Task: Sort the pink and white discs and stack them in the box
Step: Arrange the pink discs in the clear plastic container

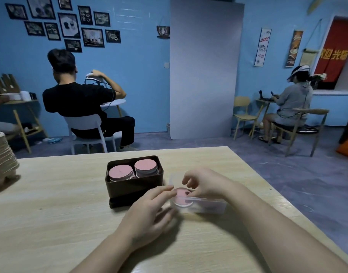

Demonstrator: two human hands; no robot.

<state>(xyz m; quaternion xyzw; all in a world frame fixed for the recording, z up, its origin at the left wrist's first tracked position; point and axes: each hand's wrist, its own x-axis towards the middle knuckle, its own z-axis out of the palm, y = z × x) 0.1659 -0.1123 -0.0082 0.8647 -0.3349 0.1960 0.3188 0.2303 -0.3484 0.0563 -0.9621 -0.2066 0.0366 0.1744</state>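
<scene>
A dark brown box [129,189] stands on the wooden table [51,213] and holds two stacks of discs with pink tops [121,173] [145,166]. To its right lies a clear plastic container [208,205] with a pink disc [182,196] at its left end. My right hand [202,184] hovers over the container, and its fingertips pinch the far edge of that disc. My left hand [149,211] rests by the container's left end, with fingers stretched toward the disc; whether they touch it is unclear.
A stack of beige trays [1,160] sits at the table's left edge. Beyond the table, two people sit on chairs at small tables, one at the left [80,99], one at the right [293,103]. A grey panel [204,71] leans on the blue wall.
</scene>
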